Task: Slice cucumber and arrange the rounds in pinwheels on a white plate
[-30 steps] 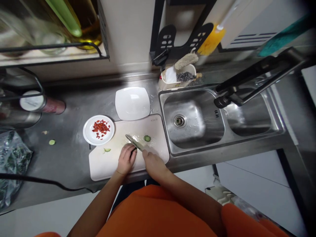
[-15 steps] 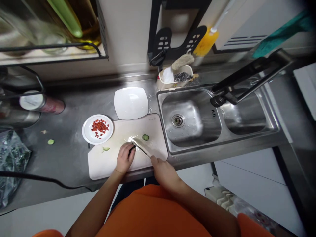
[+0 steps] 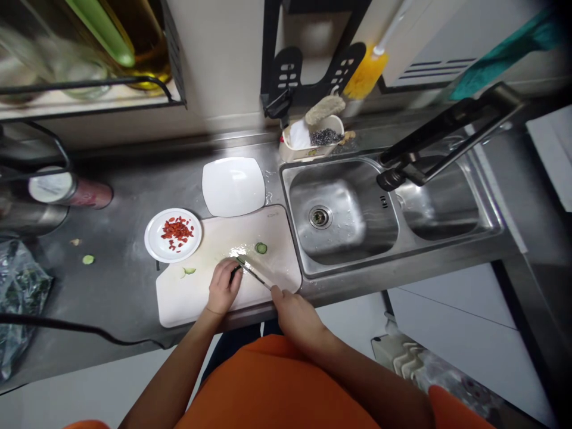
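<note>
Nearest is the orange top [image 3: 268, 387], forearms out over the counter edge. Right hand [image 3: 297, 313] closed round the handle of a knife [image 3: 256, 274], blade slanting away to the left, just above or on the cutting board [image 3: 187, 305], far end right at the left fingertips. Left hand [image 3: 222, 287] curled down over a dark green piece [image 3: 235, 271], pinning it to the board; mostly covered by fingers, can't tell its full shape or how deep the blade sits. Pale green scraps [image 3: 189, 271] on the board left of that hand; green slices [image 3: 261, 248] overlap past the knife, to the right. Off left on the counter: plastic bag [image 3: 24, 298], then a lone slice [image 3: 88, 260]. Round plate [image 3: 151, 239] with red bits [image 3: 177, 231] at the board's far left corner. Square plate [image 3: 233, 186] along the far edge, sink [image 3: 348, 208] just right of the board, black faucet [image 3: 429, 140] above it. Farther back: caddy [image 3: 308, 155] with scrubbers, yellow brush [image 3: 366, 74] up by the wall
</note>
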Demonstrator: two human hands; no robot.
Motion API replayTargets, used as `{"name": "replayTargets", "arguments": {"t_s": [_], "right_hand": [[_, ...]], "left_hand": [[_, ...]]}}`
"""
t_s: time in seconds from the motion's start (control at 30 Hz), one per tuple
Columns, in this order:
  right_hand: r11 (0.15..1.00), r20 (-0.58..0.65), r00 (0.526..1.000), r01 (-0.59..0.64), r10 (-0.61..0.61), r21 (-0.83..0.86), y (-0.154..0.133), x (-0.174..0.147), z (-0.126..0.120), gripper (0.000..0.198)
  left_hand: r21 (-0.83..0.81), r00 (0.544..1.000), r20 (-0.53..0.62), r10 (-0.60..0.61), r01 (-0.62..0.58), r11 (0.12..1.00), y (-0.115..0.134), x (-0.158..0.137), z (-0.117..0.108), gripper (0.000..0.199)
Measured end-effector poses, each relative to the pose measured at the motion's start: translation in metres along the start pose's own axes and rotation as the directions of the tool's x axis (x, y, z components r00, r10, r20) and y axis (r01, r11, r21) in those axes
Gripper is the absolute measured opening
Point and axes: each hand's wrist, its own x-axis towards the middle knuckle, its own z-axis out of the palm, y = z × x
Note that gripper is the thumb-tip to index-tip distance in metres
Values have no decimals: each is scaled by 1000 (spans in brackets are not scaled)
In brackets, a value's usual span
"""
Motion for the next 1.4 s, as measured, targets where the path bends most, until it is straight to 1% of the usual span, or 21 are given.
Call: {"name": "replayTargets", "arguments": {"t_s": [0.3, 0.53, 0.77, 0.9, 1.17, 1.3, 1.4], "right_hand": [[1000, 15, 1000, -8, 8, -4, -3, 2, -3, 30], [999, 11, 1000, 19, -19, -29, -5, 7, -6, 31], [999, 8, 999, 39, -38, -38, -9, 17, -6, 32], [997, -21, 998, 54, -55, -53, -12, 27, -3, 33], [996, -138, 988, 62, -70, -57, -25, 52, 4, 30], [997, -135, 988, 67, -71, -33, -28, 57, 4, 32], [996, -138, 987, 81, -85, -34, -23, 54, 4, 34]], "left_hand": [[11, 1000, 10, 0, 0, 1000, 0, -1, 0, 23], [19, 1000, 0, -12, 12, 1000, 3, 2, -2, 20], [11, 1000, -3, 7, -7, 1000, 3, 4, -2, 20], [-7, 1000, 9, -7, 7, 1000, 4, 4, -2, 20], [-9, 1000, 14, -7, 7, 1000, 4, 4, -2, 20], [-21, 1000, 7, -5, 5, 1000, 4, 5, -3, 21], [-36, 1000, 14, -10, 10, 999, 4, 5, -2, 22]]}}
